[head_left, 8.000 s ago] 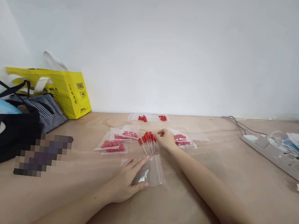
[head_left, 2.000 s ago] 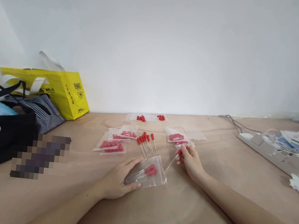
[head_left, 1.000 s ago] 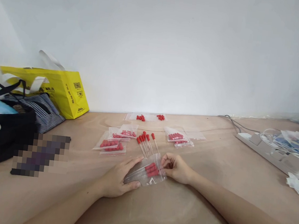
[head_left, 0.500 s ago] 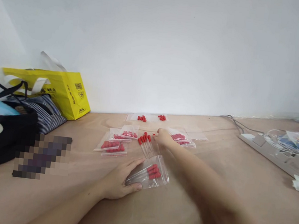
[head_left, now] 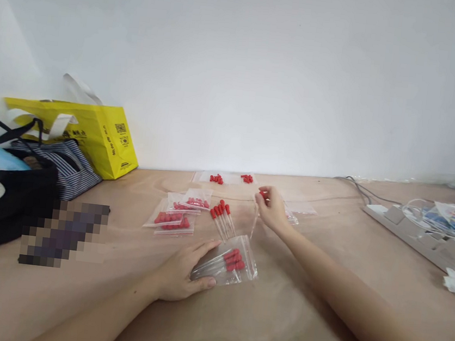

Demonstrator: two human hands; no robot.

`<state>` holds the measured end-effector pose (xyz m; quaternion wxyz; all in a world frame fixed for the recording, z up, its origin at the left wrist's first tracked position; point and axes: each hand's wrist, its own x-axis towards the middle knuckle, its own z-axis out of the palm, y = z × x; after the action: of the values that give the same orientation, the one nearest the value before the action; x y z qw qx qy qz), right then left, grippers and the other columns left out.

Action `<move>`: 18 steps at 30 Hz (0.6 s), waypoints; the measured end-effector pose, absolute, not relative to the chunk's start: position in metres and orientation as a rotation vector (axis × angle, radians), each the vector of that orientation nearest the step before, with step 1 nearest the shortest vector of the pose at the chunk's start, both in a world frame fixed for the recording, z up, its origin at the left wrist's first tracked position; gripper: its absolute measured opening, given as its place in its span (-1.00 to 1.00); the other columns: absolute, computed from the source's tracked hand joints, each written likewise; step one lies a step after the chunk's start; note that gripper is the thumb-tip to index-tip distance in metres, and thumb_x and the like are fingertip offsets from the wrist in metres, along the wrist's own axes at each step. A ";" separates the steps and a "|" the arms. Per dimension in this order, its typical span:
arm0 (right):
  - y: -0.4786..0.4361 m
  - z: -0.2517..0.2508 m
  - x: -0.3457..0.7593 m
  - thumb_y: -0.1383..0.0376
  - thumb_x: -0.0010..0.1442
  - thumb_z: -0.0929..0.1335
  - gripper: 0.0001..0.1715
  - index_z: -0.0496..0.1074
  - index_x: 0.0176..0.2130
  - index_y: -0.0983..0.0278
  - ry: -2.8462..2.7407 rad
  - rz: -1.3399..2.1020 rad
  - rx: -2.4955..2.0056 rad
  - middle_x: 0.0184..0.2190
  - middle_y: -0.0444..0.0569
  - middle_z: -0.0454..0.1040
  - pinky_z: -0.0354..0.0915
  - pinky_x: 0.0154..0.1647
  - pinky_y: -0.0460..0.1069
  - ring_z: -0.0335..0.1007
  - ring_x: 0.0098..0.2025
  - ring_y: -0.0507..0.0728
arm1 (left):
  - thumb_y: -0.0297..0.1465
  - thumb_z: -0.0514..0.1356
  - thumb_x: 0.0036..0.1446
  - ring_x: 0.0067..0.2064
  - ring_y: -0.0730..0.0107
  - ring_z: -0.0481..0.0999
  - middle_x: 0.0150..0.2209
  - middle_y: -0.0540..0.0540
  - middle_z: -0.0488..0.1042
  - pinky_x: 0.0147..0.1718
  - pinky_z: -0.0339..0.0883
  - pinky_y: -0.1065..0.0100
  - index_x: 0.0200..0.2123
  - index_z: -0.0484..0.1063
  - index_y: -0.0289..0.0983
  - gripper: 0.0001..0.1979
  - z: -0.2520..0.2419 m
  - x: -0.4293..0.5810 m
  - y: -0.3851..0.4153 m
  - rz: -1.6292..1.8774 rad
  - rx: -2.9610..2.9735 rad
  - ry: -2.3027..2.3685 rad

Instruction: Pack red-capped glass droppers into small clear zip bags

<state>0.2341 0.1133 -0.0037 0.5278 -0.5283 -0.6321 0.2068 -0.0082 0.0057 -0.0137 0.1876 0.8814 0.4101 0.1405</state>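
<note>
My left hand (head_left: 185,270) lies flat on the left end of a clear zip bag (head_left: 228,265) on the wooden table (head_left: 284,319), fingers stretched. Inside the bag lie several red-capped glass droppers (head_left: 234,259). My right hand (head_left: 272,208) is lifted above the table, pinching one red-capped dropper (head_left: 255,217) that hangs down from the fingers. A row of loose droppers (head_left: 222,218) lies just beyond the bag, between my two hands.
Small filled bags of red caps (head_left: 172,221) lie left of the droppers; others (head_left: 230,179) sit near the wall. A yellow bag (head_left: 100,137) and striped bags (head_left: 25,180) stand at left. A power strip (head_left: 413,232) with cables and papers is at right.
My right hand picked one dropper from the loose row and lifted it up and to the right. The left hand stayed on the bag.
</note>
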 end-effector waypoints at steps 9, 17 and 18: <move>0.061 -0.034 0.255 0.00 -0.05 0.32 -0.58 0.15 -0.33 0.22 -1.036 0.915 -1.082 -0.56 -0.23 0.26 0.20 -0.63 -0.10 0.19 -0.62 -0.05 | -0.15 0.09 0.08 0.14 0.03 0.14 0.18 -0.16 0.12 0.06 0.10 0.05 0.19 -0.05 -0.18 -0.35 -0.022 -0.010 0.010 0.388 2.509 1.184; 0.056 -0.039 0.238 0.05 -0.18 0.42 -0.49 0.10 -0.37 0.19 -0.826 1.133 -1.037 -0.59 -0.23 0.31 0.36 -0.52 -0.04 0.33 -0.59 0.00 | -0.13 0.09 0.09 0.15 0.04 0.13 0.18 -0.16 0.10 0.06 0.09 0.05 0.20 -0.06 -0.17 -0.35 -0.021 -0.010 0.009 0.378 2.487 1.193; 0.054 -0.040 0.235 0.07 -0.19 0.43 -0.49 0.09 -0.38 0.19 -0.810 1.170 -1.028 -0.58 -0.23 0.33 0.37 -0.50 -0.04 0.35 -0.57 0.01 | -0.13 0.09 0.08 0.15 0.04 0.13 0.18 -0.16 0.10 0.06 0.09 0.05 0.19 -0.06 -0.17 -0.34 -0.021 -0.010 0.009 0.379 2.487 1.196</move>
<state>0.2355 0.0543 -0.0396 0.6389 -0.4503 -0.3550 0.5129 -0.0097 0.0089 -0.0215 0.1772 0.8787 0.4226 0.1339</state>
